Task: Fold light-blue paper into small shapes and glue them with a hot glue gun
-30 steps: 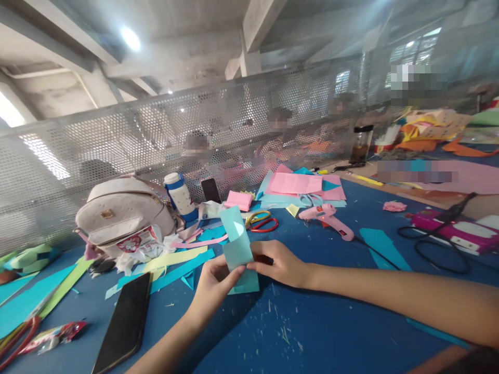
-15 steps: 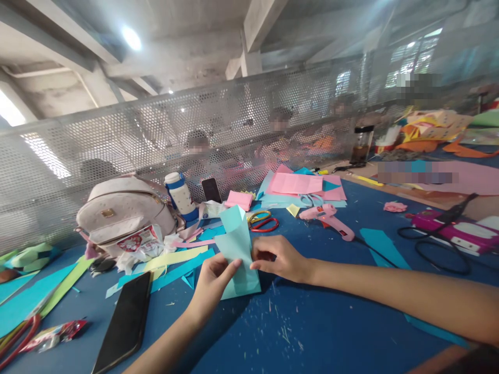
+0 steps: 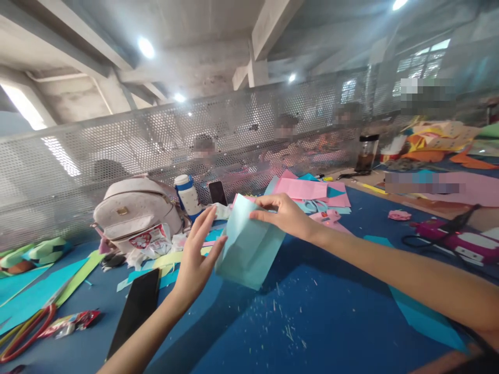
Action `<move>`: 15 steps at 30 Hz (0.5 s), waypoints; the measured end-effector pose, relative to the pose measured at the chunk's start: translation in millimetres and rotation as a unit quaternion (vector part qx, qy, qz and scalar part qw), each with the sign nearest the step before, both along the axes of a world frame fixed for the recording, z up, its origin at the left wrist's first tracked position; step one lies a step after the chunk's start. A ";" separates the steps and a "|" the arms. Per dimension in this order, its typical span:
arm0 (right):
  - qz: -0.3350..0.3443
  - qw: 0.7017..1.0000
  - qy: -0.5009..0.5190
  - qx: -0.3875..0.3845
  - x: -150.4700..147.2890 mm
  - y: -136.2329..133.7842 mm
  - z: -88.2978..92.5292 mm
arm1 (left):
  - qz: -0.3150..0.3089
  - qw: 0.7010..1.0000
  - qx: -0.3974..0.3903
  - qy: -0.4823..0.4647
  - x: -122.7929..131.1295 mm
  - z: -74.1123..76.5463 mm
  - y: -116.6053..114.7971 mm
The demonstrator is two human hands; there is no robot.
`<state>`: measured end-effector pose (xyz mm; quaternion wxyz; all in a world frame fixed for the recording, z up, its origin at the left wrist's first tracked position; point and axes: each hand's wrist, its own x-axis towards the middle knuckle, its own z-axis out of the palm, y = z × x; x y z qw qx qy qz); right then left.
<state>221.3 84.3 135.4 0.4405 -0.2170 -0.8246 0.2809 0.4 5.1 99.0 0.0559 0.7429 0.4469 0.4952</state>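
Taking the paper as the centre of the clock, your right hand comes in from 3 o'clock and pinches the upper edge of the pale aqua, creased, roughly rectangular paper piece between thumb and fingers. That paper is in front of you, tilted above the blue desk; you cannot tell from here whether its lower corner touches the surface. Your left hand stands at 9 o'clock with thumb and fingers spread apart, the thumb tip at the paper's left edge; contact there is unclear.

At 8 o'clock, a flat black smartphone lies partly behind your left forearm. The cream, rounded backpack sits near 10 o'clock, with a white-and-blue bottle just beside it towards 11. Stacked pink paper sheets lie near 1 o'clock. Around 2, your right forearm partly covers a pink plastic glue gun.
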 end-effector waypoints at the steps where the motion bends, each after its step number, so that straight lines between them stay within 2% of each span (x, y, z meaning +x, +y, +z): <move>1: 0.001 1.000 0.019 -0.008 -2.5 0.8 0.8 | 0.011 0.999 0.013 0.051 1.1 3.4 -0.6; 5: 0.020 0.998 0.060 -0.018 -11.6 5.9 10.8 | 0.011 0.984 0.005 0.177 10.3 14.8 5.6; 11: 0.015 0.998 0.049 0.022 -16.8 18.6 23.4 | 0.000 0.976 0.012 0.216 19.6 29.4 16.6; 15: -0.020 0.989 0.052 0.136 -12.1 19.6 27.4 | -0.020 0.978 0.000 0.209 18.3 32.4 14.3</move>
